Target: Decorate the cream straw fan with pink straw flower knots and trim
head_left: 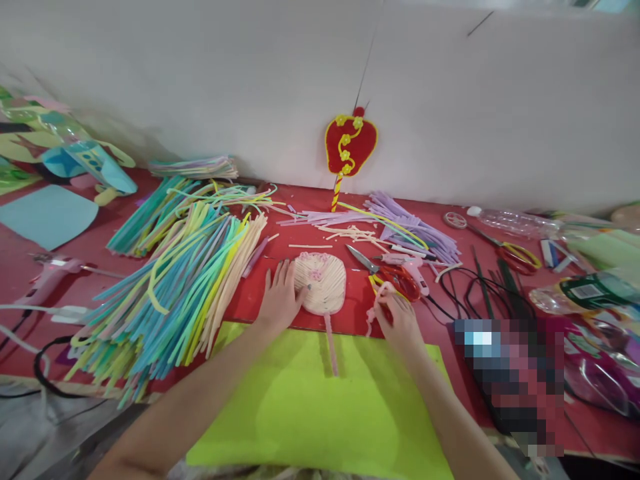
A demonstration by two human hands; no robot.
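A cream fan shape (330,300) made of pipe cleaners lies on the red table, edged in pink and with small pink curls on its upper part. Its pink handle (331,347) reaches down over a lime-green sheet (300,407). My left hand (280,290) rests flat at the fan's left edge, fingers spread and thumb touching its face. To the right of the fan, my right hand (397,313) pinches a curled pink pipe cleaner (371,319), one end of it hanging down. Just behind that hand lie scissors (373,265) with red and yellow handles, blades pointing up-left.
Bundles of coloured pipe cleaners (195,273) spread at left, and purple ones (415,223) lie behind. A red fan (351,147) stands against the wall. Pink glue guns (50,277) lie to both sides, with cables. Plastic bottles (595,293) and more scissors (517,257) are at right.
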